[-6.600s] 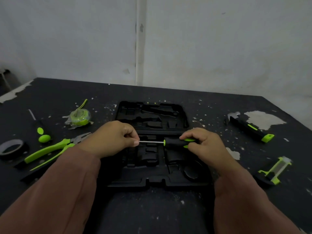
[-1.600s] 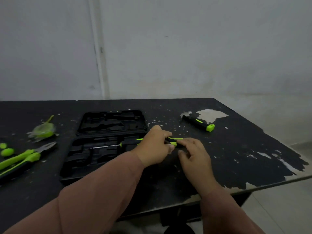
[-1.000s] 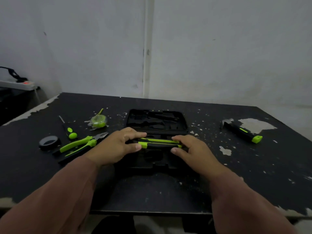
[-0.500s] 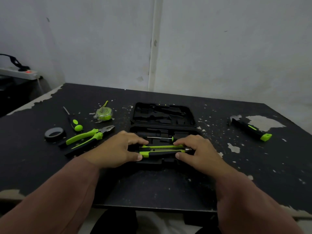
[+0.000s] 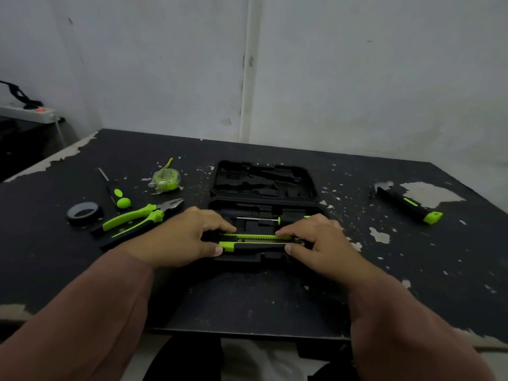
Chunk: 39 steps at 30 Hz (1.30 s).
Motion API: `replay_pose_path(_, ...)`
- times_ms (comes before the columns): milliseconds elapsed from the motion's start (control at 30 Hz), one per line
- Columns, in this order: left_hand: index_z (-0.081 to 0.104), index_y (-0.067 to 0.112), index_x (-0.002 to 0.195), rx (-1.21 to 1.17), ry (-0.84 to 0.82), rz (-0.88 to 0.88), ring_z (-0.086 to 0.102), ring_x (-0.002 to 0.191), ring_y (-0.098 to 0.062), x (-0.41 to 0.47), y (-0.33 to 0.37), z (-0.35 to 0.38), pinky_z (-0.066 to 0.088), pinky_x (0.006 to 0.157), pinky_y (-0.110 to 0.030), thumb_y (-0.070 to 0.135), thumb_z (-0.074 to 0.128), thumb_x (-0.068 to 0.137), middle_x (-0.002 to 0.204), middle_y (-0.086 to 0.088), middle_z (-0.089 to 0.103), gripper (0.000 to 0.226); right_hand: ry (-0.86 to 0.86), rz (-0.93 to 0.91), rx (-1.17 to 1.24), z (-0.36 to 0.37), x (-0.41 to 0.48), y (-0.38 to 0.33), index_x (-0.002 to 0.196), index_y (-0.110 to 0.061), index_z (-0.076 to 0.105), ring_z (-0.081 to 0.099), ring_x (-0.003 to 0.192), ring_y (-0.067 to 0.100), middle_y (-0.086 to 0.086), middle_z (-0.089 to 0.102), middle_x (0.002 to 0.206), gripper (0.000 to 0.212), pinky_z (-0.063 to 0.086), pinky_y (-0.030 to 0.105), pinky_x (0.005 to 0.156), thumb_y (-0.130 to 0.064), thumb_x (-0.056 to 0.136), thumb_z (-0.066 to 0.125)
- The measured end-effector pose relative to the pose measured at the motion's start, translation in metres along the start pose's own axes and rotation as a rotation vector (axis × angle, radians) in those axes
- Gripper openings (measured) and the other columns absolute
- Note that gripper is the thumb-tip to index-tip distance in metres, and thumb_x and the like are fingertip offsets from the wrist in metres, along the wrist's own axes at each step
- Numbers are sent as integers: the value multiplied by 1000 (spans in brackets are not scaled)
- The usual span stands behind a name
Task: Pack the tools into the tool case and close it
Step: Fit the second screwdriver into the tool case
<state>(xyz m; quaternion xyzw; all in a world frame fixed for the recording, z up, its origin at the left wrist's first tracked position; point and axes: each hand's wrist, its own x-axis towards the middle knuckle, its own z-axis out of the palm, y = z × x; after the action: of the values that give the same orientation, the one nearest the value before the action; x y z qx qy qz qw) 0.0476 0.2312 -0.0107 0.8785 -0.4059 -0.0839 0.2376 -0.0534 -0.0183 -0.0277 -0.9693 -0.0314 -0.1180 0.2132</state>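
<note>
The black tool case [image 5: 265,182] lies open on the table, lid away from me. A screwdriver [image 5: 261,219] with a thin shaft rests in the near half. Across the front of that half lies a green and black utility knife [image 5: 255,241]. My left hand [image 5: 178,237] pinches its left end and my right hand [image 5: 319,240] pinches its right end. Both hands press it down toward the case's moulded insert.
Left of the case lie green-handled pliers [image 5: 137,217], a small screwdriver [image 5: 115,189], a tape measure [image 5: 165,181] and a roll of black tape [image 5: 83,213]. A hammer [image 5: 406,204] with a black and green handle lies far right. The table's front edge runs close to me.
The first screwdriver went into the case. Both hands then carried the utility knife from the right of the case, and now hold it low over the near half.
</note>
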Motion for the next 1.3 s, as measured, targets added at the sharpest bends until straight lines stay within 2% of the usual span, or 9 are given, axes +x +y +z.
replay_pose_path(167,60,37,115,17,4,2,43,112,-7,-1,-4,1,35,97,-24,22,68,82,112,24,52,37,-31,-6,-3,1,0,1,106,-47,62,41,102,7,-26,63,93,32,19,29,93,-45,78,47)
replay_pose_path(267,64,36,109,-12,15,19,48,114,-8,-1,-6,4,37,102,-30,25,69,81,113,18,55,30,-43,-2,-24,1,1,-2,106,-48,63,40,104,8,-25,65,102,29,15,27,90,-39,82,48)
replay_pose_path(500,66,37,104,15,84,-7,49,100,-6,4,3,12,41,98,-39,35,64,82,98,18,51,22,-56,39,-96,0,1,-9,105,-44,65,40,110,11,-20,64,109,25,17,31,93,-29,89,53)
replay_pose_path(633,63,40,107,115,51,-62,47,106,-7,5,12,13,36,99,-39,37,59,85,99,17,49,22,-63,58,-132,4,2,-13,99,-38,66,39,109,11,-19,62,108,25,19,32,91,-42,88,44)
replay_pose_path(800,63,41,99,192,108,-66,43,108,-5,6,20,16,22,87,-31,36,58,86,99,18,50,15,-44,49,-154,7,2,-16,94,-38,67,41,105,10,-19,62,105,40,16,30,87,-50,79,33)
replay_pose_path(900,65,39,94,205,112,-79,43,108,-8,8,22,15,24,89,-32,37,58,85,96,17,49,12,12,-16,-166,8,-2,-22,97,-37,67,49,104,10,-16,64,102,49,18,31,87,-58,77,27)
replay_pose_path(1033,67,37,84,205,116,-77,40,115,-13,16,24,12,28,93,-34,41,61,82,113,14,50,7,58,-54,-200,17,-14,-41,99,-32,67,55,96,15,-11,62,99,47,31,38,87,-57,81,32)
replay_pose_path(1167,64,37,97,154,62,-124,29,134,-14,26,25,13,22,105,-37,40,65,79,142,9,36,18,81,-19,-288,24,-18,-52,91,-27,69,59,85,18,-7,63,87,47,38,38,78,-58,81,35)
replay_pose_path(1300,59,40,104,144,-12,-196,23,139,-16,28,23,14,19,107,-40,44,64,79,149,8,28,25,32,14,-372,24,-18,-59,87,-25,69,60,77,20,-5,61,78,52,43,38,75,-60,79,32)
